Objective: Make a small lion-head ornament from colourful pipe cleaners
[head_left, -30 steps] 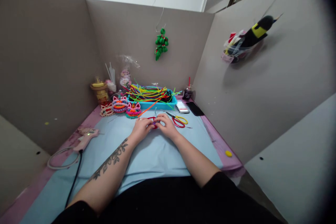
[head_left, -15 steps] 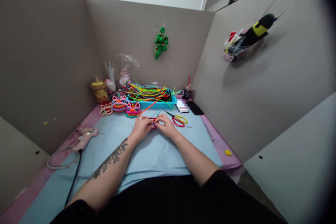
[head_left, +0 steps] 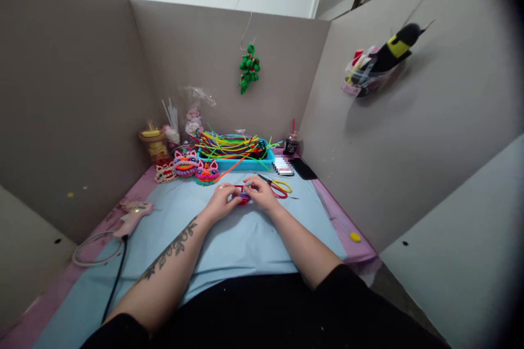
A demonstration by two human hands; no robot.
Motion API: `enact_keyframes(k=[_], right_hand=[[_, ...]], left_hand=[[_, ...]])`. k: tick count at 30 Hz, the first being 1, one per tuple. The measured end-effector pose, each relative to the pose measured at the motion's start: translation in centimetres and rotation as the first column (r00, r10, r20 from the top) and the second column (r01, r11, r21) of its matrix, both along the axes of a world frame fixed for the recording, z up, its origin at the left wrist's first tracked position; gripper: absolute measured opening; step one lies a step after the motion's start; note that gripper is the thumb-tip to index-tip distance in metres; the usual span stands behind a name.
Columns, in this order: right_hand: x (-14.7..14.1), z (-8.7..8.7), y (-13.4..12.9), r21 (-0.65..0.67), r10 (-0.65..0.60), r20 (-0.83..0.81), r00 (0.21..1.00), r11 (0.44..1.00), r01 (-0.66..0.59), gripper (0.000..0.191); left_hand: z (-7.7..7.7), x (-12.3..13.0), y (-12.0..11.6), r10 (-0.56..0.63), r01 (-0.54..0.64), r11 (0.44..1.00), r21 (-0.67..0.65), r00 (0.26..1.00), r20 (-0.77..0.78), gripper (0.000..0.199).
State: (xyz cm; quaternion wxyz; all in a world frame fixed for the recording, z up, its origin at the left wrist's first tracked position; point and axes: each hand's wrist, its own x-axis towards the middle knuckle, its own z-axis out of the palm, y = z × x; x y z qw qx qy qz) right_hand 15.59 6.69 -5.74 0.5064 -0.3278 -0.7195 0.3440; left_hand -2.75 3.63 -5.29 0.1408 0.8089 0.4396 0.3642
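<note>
Between my hands is a small red and purple craft piece (head_left: 243, 198), partly covered by my fingers. My left hand (head_left: 223, 200) is closed on its left side, thumb and fingers pinching it. On its right side, my right hand (head_left: 261, 194) has its fingertips pressed together at the upper edge. Scissors (head_left: 280, 187) with yellow and red handles lie just beyond my right hand. Colourful animal-face pieces (head_left: 207, 172) sit past my left hand, and an orange stem (head_left: 234, 168) slants from the tray toward them.
A blue tray (head_left: 241, 164) of colourful stems stands at the back. A pink glue gun (head_left: 135, 220) with its cable lies at the left. A black phone-like object (head_left: 304, 169), a dark jar (head_left: 291, 145) and a yellow disc (head_left: 355, 237) are at the right. Grey panels (head_left: 213, 65) surround the table.
More of the red and purple piece shows between my hands. My right fingertips have shifted slightly up and right along it. The whole view has moved a little.
</note>
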Motion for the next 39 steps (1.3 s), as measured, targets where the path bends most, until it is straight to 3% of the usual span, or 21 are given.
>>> enact_keyframes(k=[6,12,16,20,24,27,31,39], right_hand=[[-0.1,0.6,-0.6,0.052,-0.055,0.006,0.998,0.997,0.055,0.016],[-0.4,1.1,-1.3,0.085,-0.016,0.025,1.000,0.996,0.014,0.014],[-0.2,1.0,-1.0,0.033,-0.069,-0.043,0.997,0.997,0.070,0.017],[0.2,0.4,-0.1,-0.052,-0.201,-0.070,0.977,0.979,0.197,0.023],[0.1,0.0,0.4,-0.138,-0.164,-0.015,0.986,0.977,0.161,0.025],[-0.4,-0.1,0.2,-0.243,-0.084,-0.091,0.992,0.968,0.059,0.027],[-0.9,-0.2,0.0,-0.388,-0.075,-0.204,0.976,0.922,-0.011,0.028],[-1.6,0.0,-0.6,-0.374,-0.130,-0.191,0.973,0.926,0.050,0.026]], left_hand=[[-0.1,0.1,0.0,0.092,-0.093,0.995,0.031,0.995,0.021,0.021],[-0.3,0.4,-0.2,0.077,-0.077,0.997,-0.013,0.996,0.038,0.018],[-0.9,0.1,0.7,0.105,-0.090,0.993,-0.076,0.971,0.214,0.020],[-0.7,-0.2,1.2,0.190,-0.143,0.979,-0.148,0.904,0.383,0.021],[0.0,0.1,0.6,0.122,-0.098,0.991,-0.087,0.932,0.340,0.014],[0.1,0.2,0.4,0.096,-0.091,0.995,-0.031,0.960,0.263,0.009],[-0.4,0.1,0.6,0.114,-0.122,0.992,0.025,0.967,0.226,0.006],[-0.7,0.1,0.5,0.150,-0.174,0.981,0.090,0.962,0.228,0.013]])
